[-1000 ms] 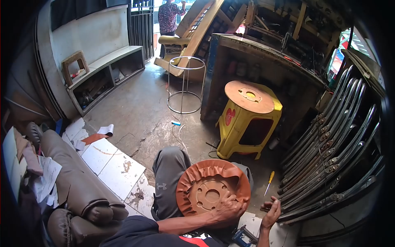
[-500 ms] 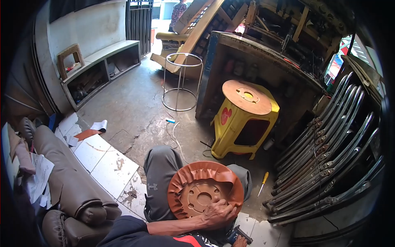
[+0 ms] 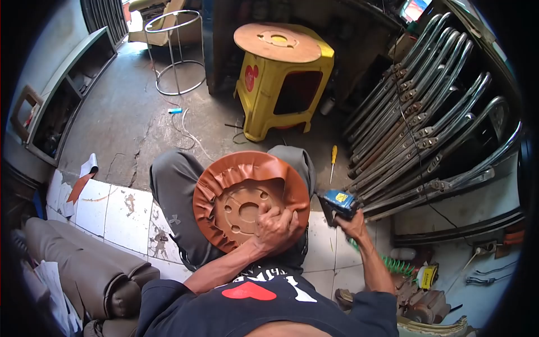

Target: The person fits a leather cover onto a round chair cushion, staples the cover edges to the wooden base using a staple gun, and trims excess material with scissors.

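A round stool seat (image 3: 247,206) lies on my lap, its wooden underside facing up. Reddish-brown leatherette (image 3: 238,166) wraps over its rim in gathered folds. My left hand (image 3: 275,226) is closed at the seat's right side, fingers curled and pressing on the loose edge of the cover. To the right of the seat, my right hand (image 3: 351,224) grips a blue and black staple gun (image 3: 340,201), held apart from the seat. A green coiled air hose (image 3: 396,264) runs below that hand.
A yellow plastic stool (image 3: 281,92) carries a wooden disc (image 3: 279,42) ahead. Bent metal tubes (image 3: 418,123) are stacked at right; a yellow-handled screwdriver (image 3: 333,160) lies nearby. A metal ring frame (image 3: 179,92) stands at upper left, brown cushions (image 3: 84,261) at lower left.
My right hand has lifted the staple gun from the lower edge to beside the seat. My left hand stays on the cover. The view has tilted down and turned right.
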Demonstrator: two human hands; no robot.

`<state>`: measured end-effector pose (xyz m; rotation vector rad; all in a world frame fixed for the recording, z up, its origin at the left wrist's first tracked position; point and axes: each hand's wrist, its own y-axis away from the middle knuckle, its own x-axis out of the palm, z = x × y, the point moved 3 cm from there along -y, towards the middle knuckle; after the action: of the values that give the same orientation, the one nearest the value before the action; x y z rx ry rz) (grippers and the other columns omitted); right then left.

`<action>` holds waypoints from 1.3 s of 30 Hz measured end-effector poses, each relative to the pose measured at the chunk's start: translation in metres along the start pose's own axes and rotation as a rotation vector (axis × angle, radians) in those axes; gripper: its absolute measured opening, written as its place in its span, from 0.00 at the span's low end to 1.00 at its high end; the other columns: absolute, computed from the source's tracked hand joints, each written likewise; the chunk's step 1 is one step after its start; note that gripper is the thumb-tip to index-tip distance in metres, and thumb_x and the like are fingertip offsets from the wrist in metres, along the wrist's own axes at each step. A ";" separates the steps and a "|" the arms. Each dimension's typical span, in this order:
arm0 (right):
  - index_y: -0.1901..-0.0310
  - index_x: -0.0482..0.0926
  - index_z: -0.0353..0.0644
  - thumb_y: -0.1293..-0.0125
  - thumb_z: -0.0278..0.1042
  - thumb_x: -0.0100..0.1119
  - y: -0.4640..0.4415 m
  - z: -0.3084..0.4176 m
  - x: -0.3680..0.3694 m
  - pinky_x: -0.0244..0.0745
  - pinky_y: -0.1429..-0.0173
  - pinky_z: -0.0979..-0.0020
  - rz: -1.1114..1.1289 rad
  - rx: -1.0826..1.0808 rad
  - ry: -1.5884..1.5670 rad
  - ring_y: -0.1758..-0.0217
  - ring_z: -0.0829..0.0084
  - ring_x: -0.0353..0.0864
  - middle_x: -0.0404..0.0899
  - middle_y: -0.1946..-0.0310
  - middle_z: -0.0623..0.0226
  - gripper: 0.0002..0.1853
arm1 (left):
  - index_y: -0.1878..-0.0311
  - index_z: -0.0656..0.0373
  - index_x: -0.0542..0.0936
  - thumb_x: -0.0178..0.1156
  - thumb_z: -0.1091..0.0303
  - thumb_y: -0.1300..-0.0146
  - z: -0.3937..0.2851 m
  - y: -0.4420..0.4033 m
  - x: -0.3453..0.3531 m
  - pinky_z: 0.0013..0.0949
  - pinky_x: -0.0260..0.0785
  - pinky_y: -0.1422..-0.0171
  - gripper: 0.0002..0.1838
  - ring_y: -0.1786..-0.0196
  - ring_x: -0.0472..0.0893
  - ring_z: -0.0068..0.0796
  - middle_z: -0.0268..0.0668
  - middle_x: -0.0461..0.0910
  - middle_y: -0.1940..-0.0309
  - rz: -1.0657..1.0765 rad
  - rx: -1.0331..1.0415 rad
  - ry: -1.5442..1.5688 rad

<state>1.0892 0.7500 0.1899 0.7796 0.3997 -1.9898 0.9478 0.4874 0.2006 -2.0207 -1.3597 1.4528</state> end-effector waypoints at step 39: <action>0.57 0.86 0.46 0.51 0.45 0.80 0.002 0.177 -0.012 0.85 0.62 0.56 0.362 -0.592 0.542 0.66 0.54 0.91 0.90 0.68 0.57 0.22 | 0.76 0.52 0.76 0.69 0.63 0.37 0.010 -0.005 0.002 0.47 0.61 0.52 0.14 0.63 0.75 0.41 0.36 0.74 0.79 -0.012 -0.123 0.063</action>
<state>1.0315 0.6577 0.3298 0.9114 1.0291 -1.2040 0.9364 0.4885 0.1983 -2.1105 -1.4650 1.3184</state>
